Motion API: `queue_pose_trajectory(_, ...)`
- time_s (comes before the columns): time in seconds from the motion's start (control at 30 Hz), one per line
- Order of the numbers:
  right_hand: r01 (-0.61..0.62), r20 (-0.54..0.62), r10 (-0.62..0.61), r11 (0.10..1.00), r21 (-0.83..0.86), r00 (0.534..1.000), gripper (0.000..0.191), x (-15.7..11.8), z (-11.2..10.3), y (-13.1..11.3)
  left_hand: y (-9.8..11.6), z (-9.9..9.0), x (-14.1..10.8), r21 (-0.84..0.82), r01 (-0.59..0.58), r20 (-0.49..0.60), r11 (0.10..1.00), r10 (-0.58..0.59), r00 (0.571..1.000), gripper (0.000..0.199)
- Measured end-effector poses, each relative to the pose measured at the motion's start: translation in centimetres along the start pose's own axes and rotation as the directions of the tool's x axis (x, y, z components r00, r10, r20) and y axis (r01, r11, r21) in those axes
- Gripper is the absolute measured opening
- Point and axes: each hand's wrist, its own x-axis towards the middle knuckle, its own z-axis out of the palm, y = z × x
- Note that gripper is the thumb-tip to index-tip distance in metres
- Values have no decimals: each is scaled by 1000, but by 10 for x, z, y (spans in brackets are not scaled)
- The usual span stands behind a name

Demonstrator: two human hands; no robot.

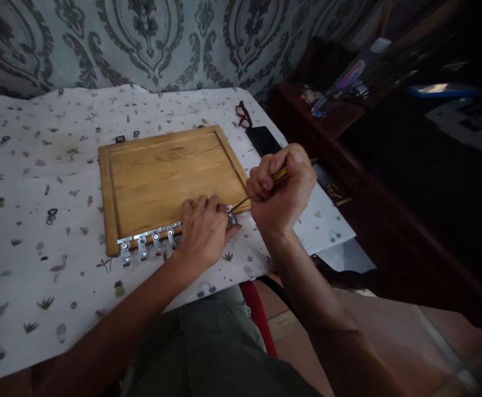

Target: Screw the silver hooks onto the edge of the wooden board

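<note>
Right of the frame's centre, the screwdriver (280, 175) is clamped in the right grip (282, 190); its long axis is slanted, the shaft (241, 203) projecting lower left from the grip. The left grip (205, 231) is laid across metal hooks (142, 246); its closure cannot be determined.

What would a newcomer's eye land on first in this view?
The framed wooden panel, lying mid-view on a white printed tablecloth, stands out first. Next come the shiny metal hooks lined along its near edge, partly covered by the left hand, and the right hand gripping a yellow-handled screwdriver, its shaft slanting down toward the panel's near right corner.
</note>
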Motion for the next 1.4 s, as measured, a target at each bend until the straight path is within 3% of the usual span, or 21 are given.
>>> queue_pose_trajectory(0.23,-24,-98,24,1000,11,995,31,-4,9,-1,0,0,1,16,13,25,1000,-13,1000,38)
queue_pose_trajectory(0.5,18,-93,-17,1000,13,996,31,1,1,-14,0,1,1,1,12,38,1000,-12,999,39)
queue_pose_trajectory(0.77,14,-68,-24,989,-145,997,41,1,-3,-2,-1,2,1,8,5,16,1000,-5,1000,39)
queue_pose_trajectory(1.17,10,-40,-12,998,-63,999,39,0,-2,3,0,1,1,23,8,15,1000,-9,1000,38)
queue_pose_trajectory(1.4,0,-125,-3,1000,-25,992,36,0,2,-6,0,2,1,6,3,17,1000,-3,1000,39)
